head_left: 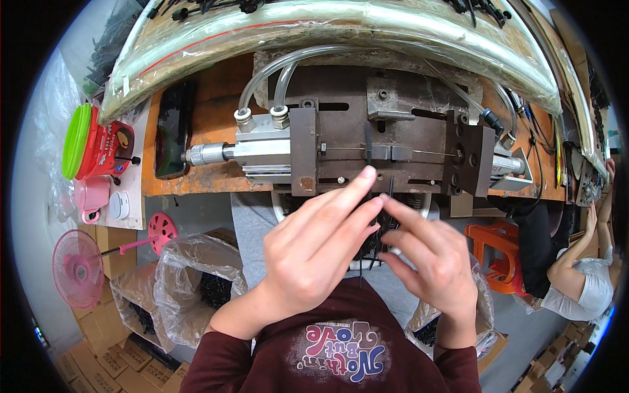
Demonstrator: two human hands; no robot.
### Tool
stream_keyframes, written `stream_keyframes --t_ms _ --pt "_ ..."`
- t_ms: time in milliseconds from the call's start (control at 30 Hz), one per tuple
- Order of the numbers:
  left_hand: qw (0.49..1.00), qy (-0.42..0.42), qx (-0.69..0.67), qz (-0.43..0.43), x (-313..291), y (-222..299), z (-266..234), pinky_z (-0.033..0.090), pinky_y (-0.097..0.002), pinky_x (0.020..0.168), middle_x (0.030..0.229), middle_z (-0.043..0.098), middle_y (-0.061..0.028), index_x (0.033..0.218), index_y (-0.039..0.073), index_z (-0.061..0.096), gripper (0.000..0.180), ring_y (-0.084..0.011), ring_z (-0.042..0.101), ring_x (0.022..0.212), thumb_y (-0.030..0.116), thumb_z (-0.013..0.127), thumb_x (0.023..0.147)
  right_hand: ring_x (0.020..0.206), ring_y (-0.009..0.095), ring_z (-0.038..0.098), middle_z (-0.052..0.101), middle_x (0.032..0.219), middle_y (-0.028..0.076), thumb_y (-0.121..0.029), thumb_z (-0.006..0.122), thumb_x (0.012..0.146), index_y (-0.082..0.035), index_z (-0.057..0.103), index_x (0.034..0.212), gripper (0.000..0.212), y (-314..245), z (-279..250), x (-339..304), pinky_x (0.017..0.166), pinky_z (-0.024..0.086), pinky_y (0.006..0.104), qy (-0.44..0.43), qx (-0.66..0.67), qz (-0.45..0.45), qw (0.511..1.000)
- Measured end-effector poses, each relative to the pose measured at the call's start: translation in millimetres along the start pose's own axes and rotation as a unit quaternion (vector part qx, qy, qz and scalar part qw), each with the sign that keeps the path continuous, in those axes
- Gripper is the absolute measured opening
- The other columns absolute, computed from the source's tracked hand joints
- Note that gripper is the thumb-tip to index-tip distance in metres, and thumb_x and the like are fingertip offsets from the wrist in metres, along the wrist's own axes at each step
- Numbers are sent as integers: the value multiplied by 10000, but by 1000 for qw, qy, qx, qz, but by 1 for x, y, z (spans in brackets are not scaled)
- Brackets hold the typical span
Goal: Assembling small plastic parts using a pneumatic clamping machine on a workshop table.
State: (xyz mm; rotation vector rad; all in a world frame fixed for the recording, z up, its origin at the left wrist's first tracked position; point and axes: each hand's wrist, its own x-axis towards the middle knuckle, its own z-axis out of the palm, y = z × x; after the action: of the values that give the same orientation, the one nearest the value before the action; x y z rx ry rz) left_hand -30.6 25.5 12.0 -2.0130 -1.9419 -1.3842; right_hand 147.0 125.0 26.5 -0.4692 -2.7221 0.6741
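Note:
A thin black strip (369,141) lies across the middle of a dark metal fixture (341,167), beside a small grey metal block (396,152) on a thin rod. My left hand (311,255) reaches up to the fixture's front edge. Its index fingertip meets the strip's near end, while the thumb is partly hidden. To its right is my right hand (429,255), its fingers bent and apart, the index tip close to my left fingertips. Just above that tip stands another thin black piece (392,188). Several black pieces (368,252) lie below, partly covered by my hands.
Air cylinders (262,154) with clear hoses (282,59) flank the fixture. A plastic-wrapped shelf edge (327,26) runs behind. At left are a red tub (105,144), a pink fan (78,268) and a lined bin (196,288). An orange stool (495,255) and another person (580,281) are right.

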Motion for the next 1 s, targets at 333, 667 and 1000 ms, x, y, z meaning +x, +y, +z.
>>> stream_keyframes --t_ms 333,667,1000 --pt "993 -46 108 13 10 0 29 494 -259 571 1233 670 -121 968 29 718 263 -151 626 600 80 763 713 782 236 645 675 1098 113 -165 784 738 -33 669 982 300 -4 3 -23 683 495 346 -22 9 34 999" --pt "991 -63 118 2 12 2 25 466 -238 536 1241 671 -90 953 55 724 239 -137 575 535 88 774 722 651 172 642 719 833 86 -17 765 740 -19 694 831 115 24 -63 38 568 470 260 294 -2 -14 956" --pt "997 -79 6 -9 6 4 13 459 -228 504 1237 673 -86 943 64 723 231 -131 585 532 138 793 735 1067 238 594 574 1139 74 54 594 793 -97 601 1241 473 125 -153 186 810 547 349 138 -564 -183 793"
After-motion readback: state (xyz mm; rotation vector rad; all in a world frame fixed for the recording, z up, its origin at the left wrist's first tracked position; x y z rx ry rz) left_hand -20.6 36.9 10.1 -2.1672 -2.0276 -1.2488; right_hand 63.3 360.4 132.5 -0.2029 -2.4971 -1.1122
